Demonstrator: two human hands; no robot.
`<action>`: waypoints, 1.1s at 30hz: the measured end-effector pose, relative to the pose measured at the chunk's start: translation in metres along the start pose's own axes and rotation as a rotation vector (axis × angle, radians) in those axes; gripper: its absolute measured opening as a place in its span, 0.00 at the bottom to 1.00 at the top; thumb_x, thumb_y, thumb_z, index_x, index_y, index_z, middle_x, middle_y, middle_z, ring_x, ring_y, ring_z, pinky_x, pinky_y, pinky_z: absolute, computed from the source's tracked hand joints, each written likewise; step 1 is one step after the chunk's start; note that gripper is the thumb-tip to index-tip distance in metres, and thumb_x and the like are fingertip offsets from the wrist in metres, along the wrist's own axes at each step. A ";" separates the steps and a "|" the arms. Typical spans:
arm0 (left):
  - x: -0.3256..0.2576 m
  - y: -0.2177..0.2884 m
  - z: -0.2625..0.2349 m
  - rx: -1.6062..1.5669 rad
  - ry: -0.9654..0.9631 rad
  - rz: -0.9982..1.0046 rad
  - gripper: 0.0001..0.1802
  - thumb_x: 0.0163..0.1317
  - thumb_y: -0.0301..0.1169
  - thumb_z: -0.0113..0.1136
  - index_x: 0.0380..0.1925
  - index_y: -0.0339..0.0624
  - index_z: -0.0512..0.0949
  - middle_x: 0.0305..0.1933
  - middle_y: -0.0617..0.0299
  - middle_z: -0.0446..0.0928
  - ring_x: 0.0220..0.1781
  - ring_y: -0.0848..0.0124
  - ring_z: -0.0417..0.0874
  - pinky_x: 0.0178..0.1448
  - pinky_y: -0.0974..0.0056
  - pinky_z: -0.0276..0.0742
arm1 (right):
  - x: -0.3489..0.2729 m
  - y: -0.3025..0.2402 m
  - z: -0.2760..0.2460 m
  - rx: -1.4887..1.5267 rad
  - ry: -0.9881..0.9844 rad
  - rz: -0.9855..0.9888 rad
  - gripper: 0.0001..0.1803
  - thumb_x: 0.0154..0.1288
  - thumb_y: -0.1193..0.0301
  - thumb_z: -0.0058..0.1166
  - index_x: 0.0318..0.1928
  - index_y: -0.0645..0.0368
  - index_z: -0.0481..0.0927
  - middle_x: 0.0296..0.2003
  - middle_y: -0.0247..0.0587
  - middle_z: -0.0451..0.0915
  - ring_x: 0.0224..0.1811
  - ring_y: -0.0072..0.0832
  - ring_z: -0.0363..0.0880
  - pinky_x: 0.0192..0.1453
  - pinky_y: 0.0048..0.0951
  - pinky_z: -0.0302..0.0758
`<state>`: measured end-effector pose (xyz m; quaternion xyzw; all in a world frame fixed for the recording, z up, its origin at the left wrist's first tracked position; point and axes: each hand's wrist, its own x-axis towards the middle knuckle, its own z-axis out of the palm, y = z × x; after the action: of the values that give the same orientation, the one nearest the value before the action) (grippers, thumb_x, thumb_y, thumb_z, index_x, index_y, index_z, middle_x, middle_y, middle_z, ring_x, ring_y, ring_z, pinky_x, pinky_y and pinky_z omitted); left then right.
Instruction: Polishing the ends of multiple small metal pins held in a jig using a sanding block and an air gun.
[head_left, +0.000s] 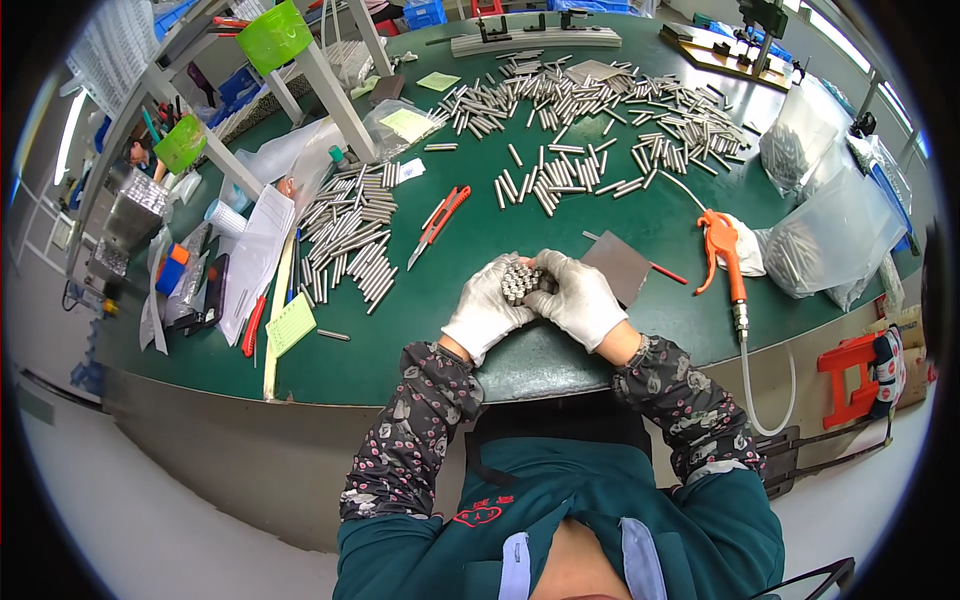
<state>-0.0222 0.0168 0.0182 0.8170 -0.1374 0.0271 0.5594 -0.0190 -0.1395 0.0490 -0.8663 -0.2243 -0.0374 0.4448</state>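
Both of my hands wear white gloves and meet near the front edge of the green table (440,340). Between them is a tight bundle of short metal pins (519,282), ends facing up. My left hand (487,308) wraps the bundle's left side, and my right hand (580,297) closes round its right side. The pins' lower parts are hidden by the gloves. Just right of my right hand lies a dark flat sheet (617,266) with a red pen-like stick (668,273) by it. An orange utility knife (440,222) lies to the left, beyond my left hand.
Loose metal pins (560,100) spread across the far middle, with another pile (345,235) at left. An orange air gun (720,250) with a hose lies at right, beside plastic bags of pins (800,245). Papers (265,255) and a phone (215,290) lie at far left under a metal rack.
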 end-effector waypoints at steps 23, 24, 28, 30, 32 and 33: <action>0.001 -0.021 -0.001 -0.071 -0.065 0.097 0.28 0.37 0.32 0.69 0.43 0.41 0.73 0.43 0.58 0.76 0.49 0.64 0.75 0.67 0.60 0.56 | -0.008 0.000 -0.004 0.075 -0.027 0.038 0.17 0.49 0.67 0.58 0.41 0.58 0.74 0.26 0.46 0.78 0.32 0.42 0.77 0.36 0.37 0.73; 0.001 -0.022 -0.001 -0.069 -0.064 0.098 0.28 0.37 0.32 0.69 0.43 0.41 0.73 0.43 0.58 0.76 0.49 0.64 0.75 0.67 0.60 0.56 | -0.008 0.000 -0.003 0.083 -0.025 0.039 0.17 0.49 0.67 0.58 0.41 0.58 0.74 0.26 0.46 0.78 0.32 0.42 0.77 0.36 0.37 0.73; 0.000 -0.030 -0.001 -0.097 -0.071 0.036 0.30 0.37 0.30 0.68 0.45 0.41 0.71 0.46 0.57 0.75 0.54 0.62 0.72 0.67 0.60 0.56 | -0.009 0.000 -0.002 0.096 -0.020 0.041 0.17 0.49 0.68 0.58 0.41 0.59 0.74 0.26 0.46 0.78 0.32 0.42 0.77 0.36 0.37 0.73; 0.000 -0.033 -0.001 -0.117 -0.068 0.008 0.30 0.37 0.29 0.68 0.46 0.40 0.71 0.47 0.57 0.74 0.55 0.61 0.71 0.67 0.60 0.56 | -0.009 0.000 -0.002 0.096 -0.012 0.042 0.18 0.49 0.68 0.58 0.41 0.59 0.73 0.26 0.46 0.78 0.33 0.42 0.78 0.37 0.37 0.73; 0.001 -0.032 -0.002 -0.166 -0.089 0.000 0.32 0.37 0.29 0.68 0.48 0.39 0.70 0.48 0.57 0.74 0.56 0.61 0.70 0.67 0.61 0.56 | -0.008 0.000 -0.002 0.088 -0.014 0.048 0.18 0.48 0.68 0.58 0.42 0.60 0.73 0.27 0.46 0.78 0.33 0.42 0.78 0.37 0.37 0.73; 0.001 -0.032 -0.002 -0.165 -0.088 0.000 0.32 0.37 0.29 0.68 0.48 0.39 0.70 0.48 0.57 0.74 0.56 0.61 0.70 0.67 0.61 0.56 | -0.008 0.000 -0.001 0.079 -0.016 0.054 0.19 0.48 0.69 0.58 0.42 0.60 0.73 0.27 0.46 0.78 0.33 0.42 0.78 0.37 0.36 0.73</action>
<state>-0.0130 0.0297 -0.0101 0.7686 -0.1636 -0.0201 0.6182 -0.0259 -0.1433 0.0476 -0.8540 -0.2056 -0.0097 0.4778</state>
